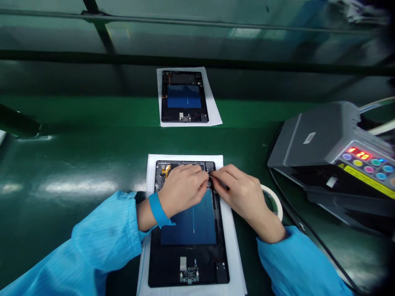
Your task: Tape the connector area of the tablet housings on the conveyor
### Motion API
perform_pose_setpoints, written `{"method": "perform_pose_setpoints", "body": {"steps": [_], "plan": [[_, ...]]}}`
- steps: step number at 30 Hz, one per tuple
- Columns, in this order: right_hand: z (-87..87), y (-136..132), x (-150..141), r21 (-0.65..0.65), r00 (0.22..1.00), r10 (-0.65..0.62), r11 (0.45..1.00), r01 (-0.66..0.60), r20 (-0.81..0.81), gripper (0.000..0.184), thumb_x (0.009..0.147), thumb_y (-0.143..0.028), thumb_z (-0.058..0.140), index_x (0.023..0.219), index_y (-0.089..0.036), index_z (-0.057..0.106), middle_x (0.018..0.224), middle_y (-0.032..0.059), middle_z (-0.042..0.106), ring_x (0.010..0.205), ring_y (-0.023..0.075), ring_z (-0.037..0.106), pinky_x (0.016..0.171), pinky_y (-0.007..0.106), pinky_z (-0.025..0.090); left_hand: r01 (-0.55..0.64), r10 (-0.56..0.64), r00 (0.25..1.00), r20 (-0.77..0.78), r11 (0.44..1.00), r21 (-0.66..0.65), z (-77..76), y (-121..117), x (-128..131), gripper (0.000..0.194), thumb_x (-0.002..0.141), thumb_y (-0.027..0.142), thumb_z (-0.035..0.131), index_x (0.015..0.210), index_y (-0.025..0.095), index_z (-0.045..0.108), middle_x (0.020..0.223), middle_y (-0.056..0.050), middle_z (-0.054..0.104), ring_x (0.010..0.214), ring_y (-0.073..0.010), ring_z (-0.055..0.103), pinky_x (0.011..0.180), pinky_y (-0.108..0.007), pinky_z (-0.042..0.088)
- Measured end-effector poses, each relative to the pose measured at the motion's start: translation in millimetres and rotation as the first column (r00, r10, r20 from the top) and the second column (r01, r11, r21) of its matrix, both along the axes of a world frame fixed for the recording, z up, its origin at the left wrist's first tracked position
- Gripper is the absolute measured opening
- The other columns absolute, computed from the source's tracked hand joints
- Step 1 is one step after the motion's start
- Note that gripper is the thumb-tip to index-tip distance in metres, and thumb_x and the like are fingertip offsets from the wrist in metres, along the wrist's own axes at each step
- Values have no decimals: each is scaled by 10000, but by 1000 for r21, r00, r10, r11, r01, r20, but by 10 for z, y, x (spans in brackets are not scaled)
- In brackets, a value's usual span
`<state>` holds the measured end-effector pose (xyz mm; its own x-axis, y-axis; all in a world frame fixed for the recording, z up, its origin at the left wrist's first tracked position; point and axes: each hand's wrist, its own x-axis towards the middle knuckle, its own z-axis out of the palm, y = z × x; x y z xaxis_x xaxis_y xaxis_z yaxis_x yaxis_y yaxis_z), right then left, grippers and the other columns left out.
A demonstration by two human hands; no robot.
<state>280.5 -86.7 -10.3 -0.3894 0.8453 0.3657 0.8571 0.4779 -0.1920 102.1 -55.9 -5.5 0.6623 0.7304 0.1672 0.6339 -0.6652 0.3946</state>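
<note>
At lower left, a blue smock sleeve and smooth blue wrist strap, then the left hand, its curled fingers meeting those of the right hand at the upper right corner of an opened black tablet frame on white paper. Anything pinched between them hidden, so grip impossible to tell. Main risk: a slip under fingertip pressure, scoring the glossy blue panel or bending a fine part. Further right, a pale tape roll beside an angular grey dispenser.
</note>
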Motion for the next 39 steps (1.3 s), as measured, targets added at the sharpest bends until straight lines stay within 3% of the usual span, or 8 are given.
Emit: {"method": "perform_pose_setpoints", "body": {"steps": [12,17,21,23,25,28,31,39], "plan": [[148,-52,-42,-81,976,32,997,-15,216,221,910,-195,459,861,-180,673,737,9,604,590,115,540,490,295,295,12,-11,1000,-25,1000,26,-7,7,0,197,891,204,464,757,168,604,732,-18,592,713,-178,567,699,-321,465],[122,-199,-147,-109,941,-37,991,77,336,308,893,-158,439,1140,-129,619,774,35,621,581,138,550,479,308,314,13,-13,1000,-29,1000,22,22,20,-4,197,882,206,488,734,168,612,700,-14,586,692,-169,562,679,-305,456],[167,-406,-120,-146,959,-48,985,91,278,401,886,-187,457,1277,-130,524,883,61,643,713,167,594,572,305,416,2,-2,1000,-17,1000,-8,62,45,-7,172,863,180,507,734,170,620,716,-18,604,715,-168,579,676,-290,449],[210,-586,57,-43,979,-80,995,90,188,367,884,-210,487,1243,-152,541,953,70,652,794,171,605,657,301,456,2,-2,1000,-12,1000,-12,76,70,-8,160,853,162,510,745,174,628,724,-18,613,727,-171,587,676,-287,442],[228,-831,372,162,966,-234,963,215,111,332,858,-213,550,1186,-167,565,978,78,656,829,178,609,706,297,474,11,-11,1000,-10,1000,-5,80,94,-9,161,844,152,508,740,178,628,724,-17,617,724,-174,588,670,-286,433],[186,-1223,996,467,806,-586,738,487,85,382,801,-219,638,1176,-189,573,926,89,654,798,223,616,682,335,486,8,-8,1000,-11,1000,5,80,111,-13,162,831,150,508,719,182,622,714,-14,616,712,-175,585,651,-282,419],[96,-1477,1539,554,684,-717,627,548,135,430,806,-259,633,1225,-200,554,921,108,657,787,262,622,641,363,482,-3,4,1000,-17,1000,16,88,115,-24,158,830,160,506,724,187,621,713,-13,616,713,-178,584,631,-277,406],[127,-1388,1913,538,695,-685,679,500,218,230,835,-252,590,1039,-196,679,859,119,688,706,218,634,556,303,436,12,-11,999,-41,1000,24,138,121,0,151,837,169,501,765,188,633,745,-13,633,719,-168,592,644,-268,433]]}}
